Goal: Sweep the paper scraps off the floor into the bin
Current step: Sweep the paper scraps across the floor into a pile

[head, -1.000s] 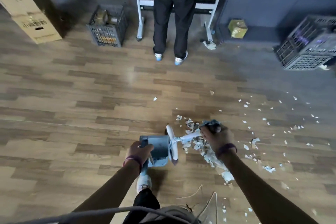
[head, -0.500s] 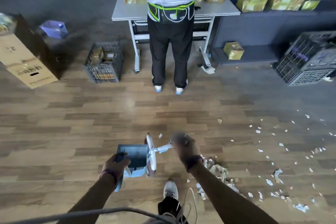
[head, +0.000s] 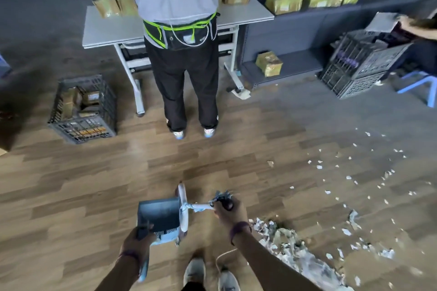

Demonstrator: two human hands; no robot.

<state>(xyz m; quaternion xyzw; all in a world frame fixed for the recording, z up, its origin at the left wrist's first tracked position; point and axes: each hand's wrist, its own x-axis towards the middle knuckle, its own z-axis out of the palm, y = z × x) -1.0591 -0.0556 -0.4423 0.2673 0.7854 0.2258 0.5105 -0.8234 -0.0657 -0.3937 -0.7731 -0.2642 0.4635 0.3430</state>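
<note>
**Now the pile lies right of the pan**

Head view: The scraps (head: 290, 248) are heaped on the floor (head: 94, 184) to the right of both hands, just beside the right forearm. The heap's long axis runs from near the right wrist back and outward toward the lower right corner. Loose bits (head: 354, 172) are strewn farther right and ahead, well apart from the heap.

The right hand (head: 230, 210) is the nearer one. It is clenched round the dark end of the broom (head: 183, 210) handle. The broom's white head stands against the right edge of the pan (head: 159, 216), with its length pointing away from the person.

The left hand (head: 138, 242) grips the pan's handle and holds the pan left of the broom, so the broom head sits between pan and heap. Whether the pan touches the floor is unclear.

The next stroke likely has to reach right, behind the heap, and pull left. No bin can be picked out.
</note>
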